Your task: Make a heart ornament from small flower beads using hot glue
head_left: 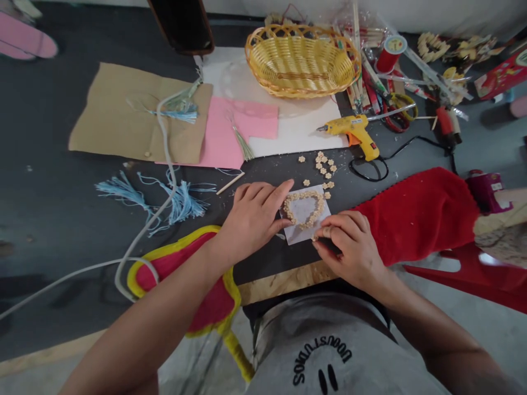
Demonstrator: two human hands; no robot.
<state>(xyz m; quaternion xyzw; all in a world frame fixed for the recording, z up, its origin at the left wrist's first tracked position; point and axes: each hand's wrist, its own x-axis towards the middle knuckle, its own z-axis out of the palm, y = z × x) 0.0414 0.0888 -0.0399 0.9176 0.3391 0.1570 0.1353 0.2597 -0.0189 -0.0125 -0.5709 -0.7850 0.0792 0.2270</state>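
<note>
A heart outline of small cream flower-shaped beads (pixel 308 195) lies on a square of white paper (pixel 302 233) near the table's front edge. My left hand (pixel 257 216) rests at the paper's left side, thumb and forefinger spread and touching the edge of the heart. At the lower right corner of the paper, my right hand (pixel 352 244) pinches a small cream flower bead (pixel 315 238) between thumb and fingertips. Loose flower beads (pixel 325 164) are scattered just beyond the paper.
A yellow glue gun (pixel 356 131), a wicker basket (pixel 302 63) and red thread spool (pixel 391 54) stand farther back. Blue tassels (pixel 181 200) and a grey cable (pixel 167 137) lie left, beside brown paper (pixel 123 120). Red cloth (pixel 420 214) covers the right side.
</note>
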